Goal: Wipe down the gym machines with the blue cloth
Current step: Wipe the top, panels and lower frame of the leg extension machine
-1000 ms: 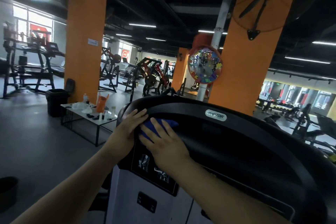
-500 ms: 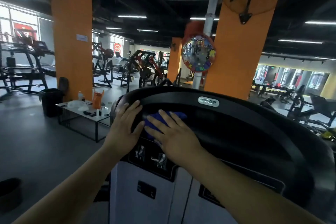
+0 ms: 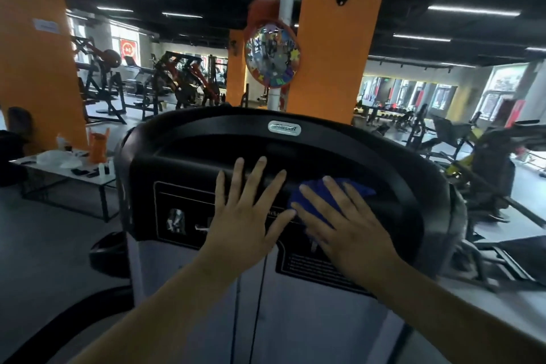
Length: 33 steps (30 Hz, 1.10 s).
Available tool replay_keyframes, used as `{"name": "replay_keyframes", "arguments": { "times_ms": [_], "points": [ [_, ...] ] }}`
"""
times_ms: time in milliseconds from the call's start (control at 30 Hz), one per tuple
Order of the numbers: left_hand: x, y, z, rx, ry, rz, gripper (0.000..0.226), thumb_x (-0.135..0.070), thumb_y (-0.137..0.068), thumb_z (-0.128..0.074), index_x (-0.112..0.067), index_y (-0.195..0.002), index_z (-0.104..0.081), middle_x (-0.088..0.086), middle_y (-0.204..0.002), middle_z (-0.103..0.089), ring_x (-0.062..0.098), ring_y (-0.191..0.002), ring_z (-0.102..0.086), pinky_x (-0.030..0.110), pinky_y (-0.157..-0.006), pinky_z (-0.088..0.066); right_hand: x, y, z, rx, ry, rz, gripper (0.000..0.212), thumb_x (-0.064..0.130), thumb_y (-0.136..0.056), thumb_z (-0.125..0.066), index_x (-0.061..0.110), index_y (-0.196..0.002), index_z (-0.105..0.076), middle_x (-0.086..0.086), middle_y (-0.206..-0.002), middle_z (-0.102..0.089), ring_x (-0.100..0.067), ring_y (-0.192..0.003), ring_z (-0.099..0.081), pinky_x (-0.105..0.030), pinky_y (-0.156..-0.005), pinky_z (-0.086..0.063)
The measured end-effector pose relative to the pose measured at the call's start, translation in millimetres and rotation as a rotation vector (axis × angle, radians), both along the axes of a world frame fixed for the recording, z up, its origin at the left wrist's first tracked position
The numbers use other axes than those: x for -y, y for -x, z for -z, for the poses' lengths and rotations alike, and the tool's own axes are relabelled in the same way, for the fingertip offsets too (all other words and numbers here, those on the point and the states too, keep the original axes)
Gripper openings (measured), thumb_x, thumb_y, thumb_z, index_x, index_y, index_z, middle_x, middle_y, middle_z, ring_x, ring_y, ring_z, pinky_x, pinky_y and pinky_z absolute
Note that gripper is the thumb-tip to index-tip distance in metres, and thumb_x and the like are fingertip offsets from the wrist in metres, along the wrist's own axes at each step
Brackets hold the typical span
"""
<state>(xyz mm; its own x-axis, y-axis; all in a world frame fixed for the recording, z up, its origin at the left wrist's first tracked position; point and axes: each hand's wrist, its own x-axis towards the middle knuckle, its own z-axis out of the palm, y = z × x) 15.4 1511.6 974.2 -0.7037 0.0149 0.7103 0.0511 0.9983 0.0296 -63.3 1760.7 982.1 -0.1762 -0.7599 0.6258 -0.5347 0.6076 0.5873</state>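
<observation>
The right hand (image 3: pixel 348 230) hides most of the blue cloth (image 3: pixel 362 190); the badge (image 3: pixel 284 129) is unreadable.

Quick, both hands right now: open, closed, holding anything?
Left hand: open, flat on the black machine top.
Right hand: open, pressing the blue cloth flat.

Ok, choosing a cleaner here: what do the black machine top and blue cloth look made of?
The black machine top: likely moulded plastic, smooth semi-gloss, soft highlights. The blue cloth: soft fabric, maybe microfibre; matte, bunched under the right hand.
</observation>
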Motion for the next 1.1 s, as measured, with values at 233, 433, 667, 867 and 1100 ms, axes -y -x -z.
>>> {"name": "replay_keyframes", "arguments": {
  "times_ms": [233,433,667,867,1100],
  "points": [
    [-27.5,15.1,18.3,-0.115,-0.043,0.033,0.078,-0.069,-0.110,-0.035,-0.030,-0.175,-0.015,0.003,-0.184,0.002,0.040,-0.168,0.010,0.076,-0.129,-0.007,-40.9,9.9,-21.0,0.008,0.093,0.043,0.061,0.045,-0.116,-0.050,0.024,-0.171,-0.032,-0.005,-0.178,-0.027,-0.037,-0.164,-0.024,-0.060,-0.127,-0.033],
    [-42.8,23.9,35.4,-0.153,0.018,0.021,0.084,-0.068,-0.108,-0.047,-0.027,-0.175,-0.018,0.010,-0.184,-0.001,0.049,-0.166,0.005,0.082,-0.125,-0.006,-54.2,-3.7,39.6,-0.066,-0.037,0.096,0.067,0.049,-0.115,-0.051,0.024,-0.172,-0.027,-0.002,-0.181,-0.020,-0.034,-0.166,-0.019,-0.055,-0.131,-0.028],
    [-54.7,32.5,46.2,-0.195,0.046,0.051,0.082,-0.072,-0.106,-0.048,-0.031,-0.173,-0.026,0.012,-0.183,-0.009,0.052,-0.166,0.001,0.084,-0.124,-0.003,-58.6,-4.9,19.6,-0.100,0.138,0.122,0.067,0.057,-0.112,-0.052,0.027,-0.170,-0.036,-0.006,-0.177,-0.029,-0.038,-0.160,-0.036,-0.060,-0.127,-0.034],
    [-47.8,33.6,59.6,-0.176,0.057,0.085,0.092,-0.077,-0.101,-0.052,-0.031,-0.174,-0.020,0.009,-0.184,-0.003,0.048,-0.167,0.004,0.080,-0.126,-0.002,-77.9,-13.0,62.8,-0.203,-0.057,0.139,0.068,0.049,-0.110,-0.057,0.023,-0.169,-0.036,0.001,-0.176,-0.033,-0.020,-0.144,-0.054,-0.042,-0.115,-0.041],
    [-53.8,33.3,70.6,-0.213,-0.008,0.116,0.087,-0.068,-0.104,-0.059,-0.029,-0.173,-0.025,0.012,-0.183,-0.006,0.048,-0.167,0.001,0.078,-0.128,-0.003,-88.1,-9.0,53.7,-0.169,-0.017,0.174,0.071,0.041,-0.111,-0.058,0.022,-0.172,-0.028,-0.003,-0.180,-0.021,-0.030,-0.165,-0.024,-0.055,-0.134,-0.019]
  ]
}}
